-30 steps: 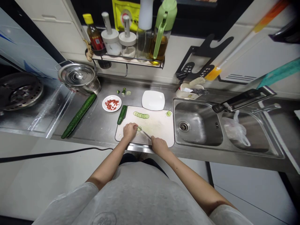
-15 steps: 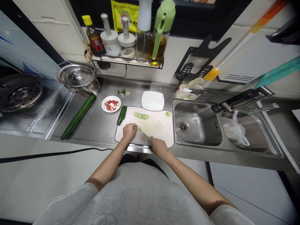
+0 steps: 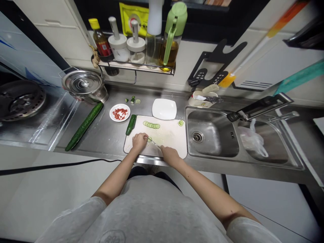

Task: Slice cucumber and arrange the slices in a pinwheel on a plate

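Observation:
On the white cutting board [image 3: 172, 135] my left hand [image 3: 139, 141] is closed, its fingertips pinching the edge of a cucumber slice [image 3: 149, 139]. My right hand [image 3: 170, 156] grips a knife [image 3: 156, 144] by the handle, and the thin blade points left to that slice. Just beyond the hands lies a row of overlapping cucumber slices [image 3: 151, 125]. A cut piece of cucumber [image 3: 131, 125] rests at the board's left edge. More slices [image 3: 180, 123] are stacked at the far right corner.
Left of the board are a plate of chopped red pieces [image 3: 119, 112] and a whole cucumber [image 3: 84, 126]. A white square dish [image 3: 164, 109] touches the board's far edge. Cucumber ends [image 3: 132, 100] lie behind. The sink [image 3: 215, 131] is right; a lidded pot [image 3: 84, 86] stands back left.
My right hand has shifted slightly left and away from me with the knife, whose blade now reaches over the slice. My left hand stays almost in place.

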`<state>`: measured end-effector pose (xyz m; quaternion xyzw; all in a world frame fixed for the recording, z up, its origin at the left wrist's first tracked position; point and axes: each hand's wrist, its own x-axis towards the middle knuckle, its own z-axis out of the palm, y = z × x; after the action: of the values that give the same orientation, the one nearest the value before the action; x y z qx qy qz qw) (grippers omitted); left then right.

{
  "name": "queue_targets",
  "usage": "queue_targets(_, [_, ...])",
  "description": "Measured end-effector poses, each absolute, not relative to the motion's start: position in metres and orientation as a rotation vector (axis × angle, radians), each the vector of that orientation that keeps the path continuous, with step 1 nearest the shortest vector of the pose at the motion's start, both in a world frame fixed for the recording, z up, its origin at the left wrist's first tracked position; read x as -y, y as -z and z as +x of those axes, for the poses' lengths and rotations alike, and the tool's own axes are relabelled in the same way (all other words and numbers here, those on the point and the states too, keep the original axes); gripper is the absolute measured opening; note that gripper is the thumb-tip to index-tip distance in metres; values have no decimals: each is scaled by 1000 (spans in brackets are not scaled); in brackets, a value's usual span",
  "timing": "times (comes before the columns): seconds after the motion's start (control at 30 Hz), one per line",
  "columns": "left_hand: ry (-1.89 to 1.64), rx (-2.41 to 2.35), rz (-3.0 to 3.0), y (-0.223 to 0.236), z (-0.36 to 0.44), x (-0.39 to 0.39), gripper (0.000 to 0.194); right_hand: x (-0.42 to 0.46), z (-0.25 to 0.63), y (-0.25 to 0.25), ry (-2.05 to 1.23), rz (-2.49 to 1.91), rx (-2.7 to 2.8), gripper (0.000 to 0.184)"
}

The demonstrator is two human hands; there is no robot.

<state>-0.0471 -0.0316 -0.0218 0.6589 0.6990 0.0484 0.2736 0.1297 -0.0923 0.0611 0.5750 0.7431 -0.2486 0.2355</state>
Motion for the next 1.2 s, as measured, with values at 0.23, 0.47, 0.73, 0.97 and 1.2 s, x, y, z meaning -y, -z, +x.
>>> queue_targets(0.23, [-126,-1891,1778,19,-47,33,29,85,130,-66,653,1532,-2065,33])
queue_targets(0.47, [-108,-1898,1779,18,-46,33,26,96,139,-53,648,1544,-2072,30])
queue_targets(0.73, [-85,-1897,1804,14,-44,35,24,109,153,-50,678,1556,-2024,28])
queue_targets(0.97, [-88,-1924,1858,13,-36,40,21,123,167,-49,699,1573,-1994,30])
queue_targets(1.2, [-103,-1868,1819,7,-30,37,11,122,179,-51,790,1655,-1998,25])
